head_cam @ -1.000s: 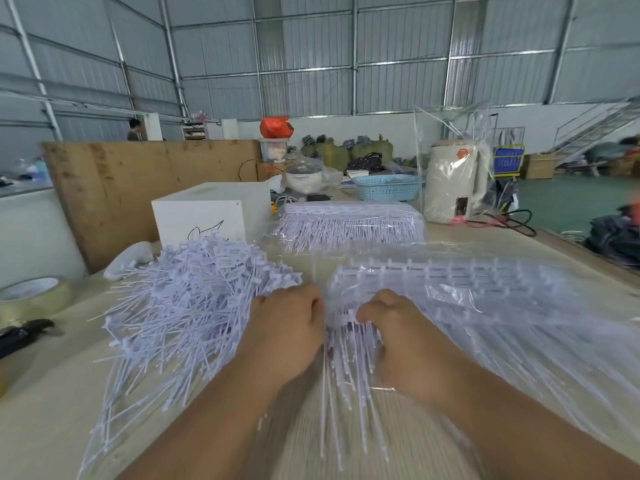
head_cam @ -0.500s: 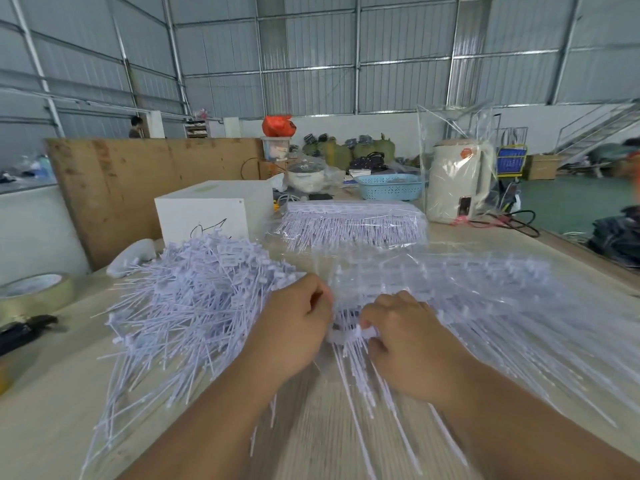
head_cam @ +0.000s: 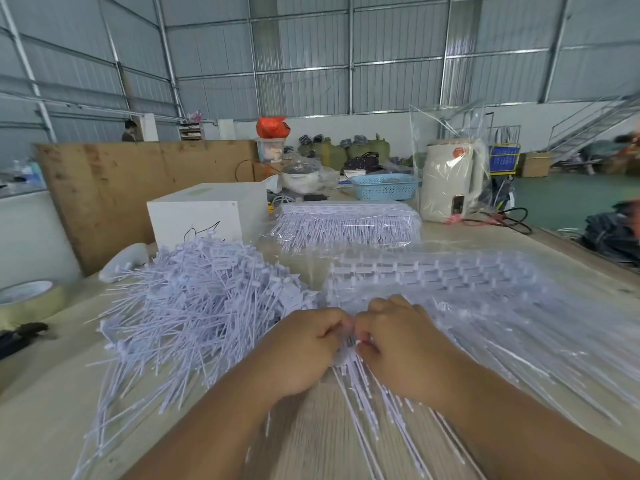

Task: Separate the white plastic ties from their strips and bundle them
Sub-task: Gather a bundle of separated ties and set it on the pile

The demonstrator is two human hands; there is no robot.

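At lower centre of the frame, the left hand [head_cam: 304,355] and right hand [head_cam: 401,344] meet knuckle to knuckle, both with fingers curled, pinching one strip of white plastic ties [head_cam: 349,355] whose tails fan toward the bottom edge. Right of centre lie the unseparated tie strips [head_cam: 467,289]; left of centre is the loose tie pile [head_cam: 194,306]. Further up, a wrapped tie stack [head_cam: 349,223] sits on the wooden table [head_cam: 41,410], beside a white box [head_cam: 204,216].
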